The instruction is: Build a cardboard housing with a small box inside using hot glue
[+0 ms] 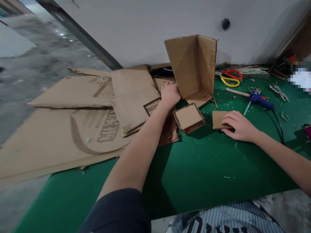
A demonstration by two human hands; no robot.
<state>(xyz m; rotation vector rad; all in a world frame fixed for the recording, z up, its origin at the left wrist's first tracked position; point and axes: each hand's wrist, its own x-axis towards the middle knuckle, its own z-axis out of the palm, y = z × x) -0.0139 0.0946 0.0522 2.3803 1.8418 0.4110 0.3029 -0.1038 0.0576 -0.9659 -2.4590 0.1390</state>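
My right hand [239, 126] is closed on a small flat rectangle of cardboard [217, 120], thumb below and fingers on top, just over the green table. My left hand [170, 94] reaches forward between the flat cardboard and a standing folded cardboard panel [187, 64]. Its fingers are curled, and what they grip, if anything, is hidden. Between the two hands sits a small square cardboard box [189, 117], tilted toward me. Under my left forearm lies a cardboard sheet with a cut-out notch [136, 97].
Large printed cardboard sheets [55, 129] cover the table's left side and overhang its edge. At the right lie scissors with red and yellow handles [230, 79], a blue glue gun [261, 99] with its cord, and metal pliers [278, 92]. A white wall [145, 32] stands behind.
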